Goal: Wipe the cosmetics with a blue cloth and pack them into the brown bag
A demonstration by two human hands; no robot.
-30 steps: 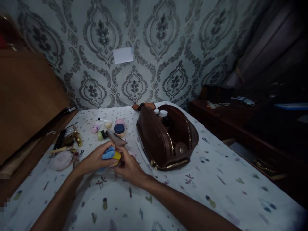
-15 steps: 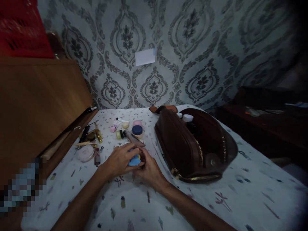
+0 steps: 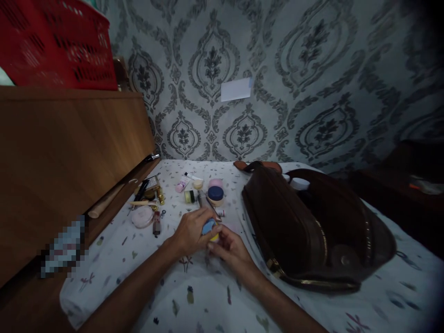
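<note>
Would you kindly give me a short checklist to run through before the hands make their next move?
1. Left hand gripping the blue-and-yellow item: ok.
2. Right hand at the same item, fingers by its yellow part: ok.
3. Item in full view: not ok; fingers cover much of it.
4. Brown bag unzipped and open: ok.
5. Room inside the bag: cannot tell; a white cap shows, but the interior is dark.
6. Navy-lidded jar upright on the patterned cloth: ok.
</note>
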